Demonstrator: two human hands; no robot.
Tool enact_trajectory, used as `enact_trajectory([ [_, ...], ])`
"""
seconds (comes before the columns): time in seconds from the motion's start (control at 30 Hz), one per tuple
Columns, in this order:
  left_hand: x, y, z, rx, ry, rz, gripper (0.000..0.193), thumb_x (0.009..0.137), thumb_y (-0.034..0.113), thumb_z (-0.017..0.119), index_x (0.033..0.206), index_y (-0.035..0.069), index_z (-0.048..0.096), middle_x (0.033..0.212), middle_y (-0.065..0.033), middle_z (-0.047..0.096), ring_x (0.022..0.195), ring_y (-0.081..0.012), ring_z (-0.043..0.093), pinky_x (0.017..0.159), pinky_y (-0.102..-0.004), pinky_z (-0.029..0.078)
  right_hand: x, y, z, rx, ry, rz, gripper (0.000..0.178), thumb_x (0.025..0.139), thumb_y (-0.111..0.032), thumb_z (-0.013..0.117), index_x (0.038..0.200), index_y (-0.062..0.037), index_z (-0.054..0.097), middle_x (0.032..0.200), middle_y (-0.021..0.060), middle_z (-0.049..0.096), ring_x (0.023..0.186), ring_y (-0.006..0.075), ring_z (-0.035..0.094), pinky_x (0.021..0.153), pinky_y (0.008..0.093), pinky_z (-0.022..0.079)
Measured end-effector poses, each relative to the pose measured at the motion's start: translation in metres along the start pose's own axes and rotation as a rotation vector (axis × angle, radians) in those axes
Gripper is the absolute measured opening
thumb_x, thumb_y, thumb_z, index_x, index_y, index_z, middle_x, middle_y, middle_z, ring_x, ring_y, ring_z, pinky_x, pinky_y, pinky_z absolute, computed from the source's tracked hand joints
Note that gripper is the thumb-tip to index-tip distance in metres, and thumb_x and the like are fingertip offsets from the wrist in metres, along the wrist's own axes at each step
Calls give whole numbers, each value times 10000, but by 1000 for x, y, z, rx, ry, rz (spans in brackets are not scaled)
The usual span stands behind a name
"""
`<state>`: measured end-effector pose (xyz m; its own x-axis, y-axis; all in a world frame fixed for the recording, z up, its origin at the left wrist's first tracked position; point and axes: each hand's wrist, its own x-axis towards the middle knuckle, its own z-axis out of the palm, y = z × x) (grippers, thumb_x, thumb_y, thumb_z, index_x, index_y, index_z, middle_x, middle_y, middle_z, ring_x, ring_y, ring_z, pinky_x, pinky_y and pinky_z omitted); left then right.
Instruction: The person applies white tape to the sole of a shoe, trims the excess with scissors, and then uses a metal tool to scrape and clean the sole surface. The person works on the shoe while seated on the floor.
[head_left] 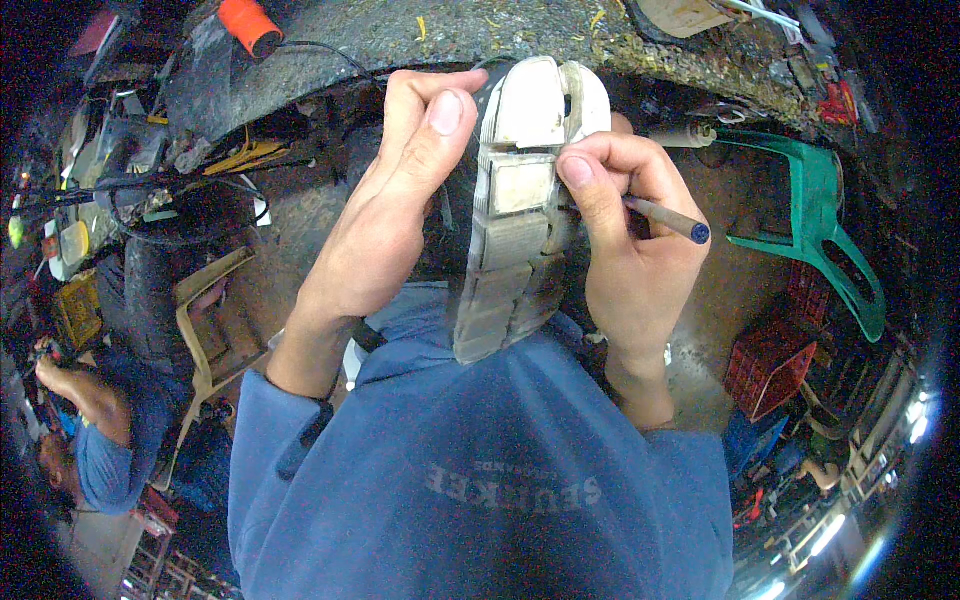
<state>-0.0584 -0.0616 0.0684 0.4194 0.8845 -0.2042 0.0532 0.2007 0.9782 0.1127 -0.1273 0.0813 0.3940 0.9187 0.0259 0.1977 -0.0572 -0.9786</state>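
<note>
Between both hands, worn grey shoe sole [520, 200], segmented tread, dirty

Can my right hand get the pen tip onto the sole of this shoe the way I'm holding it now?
Probably yes. The right hand already rests against the edge of the shoe sole, with the pen pinched in its fingers. The left hand grips the opposite edge, so the tread between them is uncovered.
</note>
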Motion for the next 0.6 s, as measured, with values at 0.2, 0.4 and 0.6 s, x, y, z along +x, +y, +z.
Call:
enact_trajectory([
  [0.2,0,2,2,-13,13,-7,568,1148,495,317,1447,38,473,1358,-146,597,1286,-218,590,1106,-388,480,-2,7,-1,-25,10,-67,91,953,-94,767,989,-21,724,772,5,705,698,52,622,632,230,486],
  [0.4,0,3,1,-1,8,-17,567,1149,492,319,1449,37,475,1340,-147,610,1264,-217,604,1095,-383,486,1,13,-2,-36,23,-163,87,982,-110,730,995,-24,718,838,2,696,741,48,599,666,228,479],
  [0.6,2,0,1,-10,2,15,571,1149,495,318,1450,36,475,1339,-148,611,1257,-216,607,1092,-382,486,-5,9,-6,87,-32,-90,99,961,-88,733,1031,-22,712,811,-36,653,683,15,510,615,195,406],
])
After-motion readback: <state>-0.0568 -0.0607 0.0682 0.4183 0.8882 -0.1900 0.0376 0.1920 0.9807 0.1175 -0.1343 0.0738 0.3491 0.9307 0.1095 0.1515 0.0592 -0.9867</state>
